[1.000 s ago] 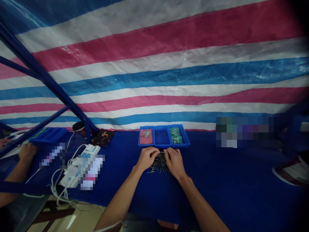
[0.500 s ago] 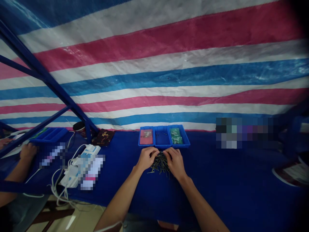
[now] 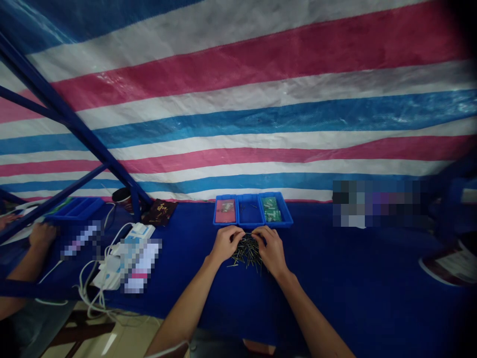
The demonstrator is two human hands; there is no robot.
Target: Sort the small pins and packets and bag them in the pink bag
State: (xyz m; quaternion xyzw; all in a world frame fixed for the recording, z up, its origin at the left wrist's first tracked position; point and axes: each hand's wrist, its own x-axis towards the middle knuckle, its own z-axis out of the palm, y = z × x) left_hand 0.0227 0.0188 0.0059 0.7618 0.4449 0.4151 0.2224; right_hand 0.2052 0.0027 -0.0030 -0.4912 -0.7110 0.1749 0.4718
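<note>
A loose pile of thin, screw-like metal pieces (image 3: pixel 247 252) lies on the blue tabletop. At its upper left edge is my left hand (image 3: pixel 225 244), thumb and fingertips pinched together. My right hand (image 3: pixel 270 248) pinches at the upper right edge, its fingertips close to those of the left. A small thin piece seems to span the two pinches, too small to identify. Just beyond the hands stand three joined blue bins: the left bin (image 3: pixel 225 223) has a pink sheet with small parts, the middle bin (image 3: pixel 250 217) a few thin pieces, the right bin (image 3: pixel 286 215) a green sheet with small parts.
Left of my arms are a white power strip (image 3: pixel 108 274) with tangled cables, a dark packet (image 3: pixel 160 213), a cup (image 3: pixel 122 199) and a blue tray (image 3: pixel 80 209). Another person's hand (image 3: pixel 42 236) rests at far left. A blue frame (image 3: pixel 85 139) slants across the left.
</note>
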